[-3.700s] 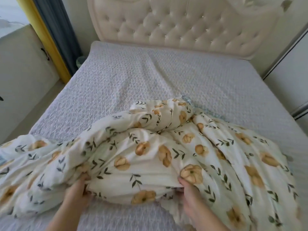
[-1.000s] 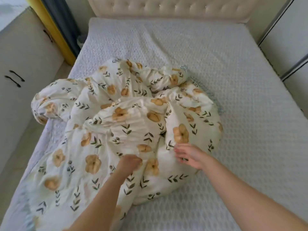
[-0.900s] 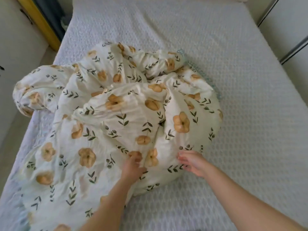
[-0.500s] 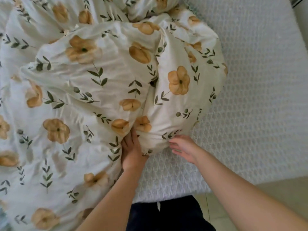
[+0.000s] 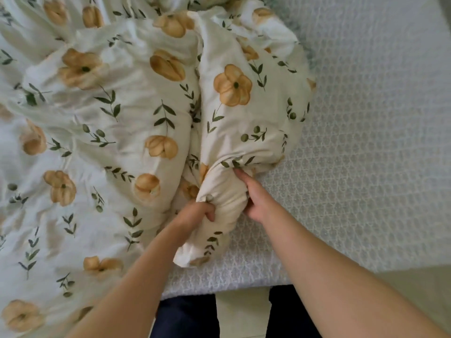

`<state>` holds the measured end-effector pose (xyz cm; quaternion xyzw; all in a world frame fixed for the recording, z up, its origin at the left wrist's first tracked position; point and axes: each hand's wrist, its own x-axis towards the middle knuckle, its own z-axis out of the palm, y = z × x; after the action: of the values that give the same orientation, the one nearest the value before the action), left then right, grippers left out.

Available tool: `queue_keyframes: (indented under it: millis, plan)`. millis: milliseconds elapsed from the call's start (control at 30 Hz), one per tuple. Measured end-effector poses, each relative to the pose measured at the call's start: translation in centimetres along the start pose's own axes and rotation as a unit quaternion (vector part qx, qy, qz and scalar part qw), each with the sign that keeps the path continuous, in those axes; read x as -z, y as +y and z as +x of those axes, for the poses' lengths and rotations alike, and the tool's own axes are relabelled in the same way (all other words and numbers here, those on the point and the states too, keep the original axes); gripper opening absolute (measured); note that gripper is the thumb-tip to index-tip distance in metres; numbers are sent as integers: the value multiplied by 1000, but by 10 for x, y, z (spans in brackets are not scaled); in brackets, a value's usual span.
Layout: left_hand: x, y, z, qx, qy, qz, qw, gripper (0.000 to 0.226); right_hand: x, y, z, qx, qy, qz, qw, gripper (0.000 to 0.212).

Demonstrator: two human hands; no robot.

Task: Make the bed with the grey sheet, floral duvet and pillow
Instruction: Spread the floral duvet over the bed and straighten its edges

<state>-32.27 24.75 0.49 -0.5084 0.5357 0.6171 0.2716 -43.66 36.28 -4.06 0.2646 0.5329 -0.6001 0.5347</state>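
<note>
The duvet [image 5: 127, 113] lies heaped and twisted on the sheet [image 5: 366, 142], filling the view from 7 o'clock round to 1 o'clock. A bunched end of it points toward 6 o'clock, near the foot edge of the bed [image 5: 231, 281]. Both hands are closed on that bunch. The left hand [image 5: 200, 212] has its fingers curled into the fabric from the 9 o'clock side. The right hand [image 5: 253, 198] clasps it from 3 o'clock, with its fingertips buried in a fold. No pillow shows.

The likely trouble is that this bunch is a mid-fold and not a true corner. Pulling it would then drag the whole heap and tighten the twist rather than open it. A hard tug toward 6 o'clock could also slide the duvet off the edge onto the floor [image 5: 402, 293], or ruck the sheet beneath.

Bare sheet runs from 1 to 4 o'clock, giving good room to spread the duvet that way. At 6 o'clock the edge is close, with the person's legs [image 5: 185, 318] just beyond. At 9 o'clock the duvet covers the bed, so its edge there cannot be seen.
</note>
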Motion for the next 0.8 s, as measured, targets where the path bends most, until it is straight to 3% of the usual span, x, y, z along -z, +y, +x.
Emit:
queue_keyframes:
  millis: [133,267,400,533,600,700,800]
  plan:
    - [-110,18,-9,-25,-35,-67,997,52,73,-66,-22,93,42,-101,990,45]
    - [-228,54,-15,-60,-57,-77,994,57,168,-129,-58,214,109,-191,952,30]
    - [-368,108,-39,-91,-85,-77,989,34,293,-199,-98,294,195,-245,903,27]
    - [-477,160,-52,-129,-131,-29,983,19,402,-257,-144,345,300,-268,848,5]
    - [-539,182,-59,-144,-170,-8,975,13,459,-287,-172,357,366,-304,804,6]
    - [-601,178,-48,-177,-208,54,961,48,515,-307,-192,352,410,-353,763,17]
    - [-614,149,-27,-193,-176,157,952,72,548,-294,-184,291,419,-420,751,25]
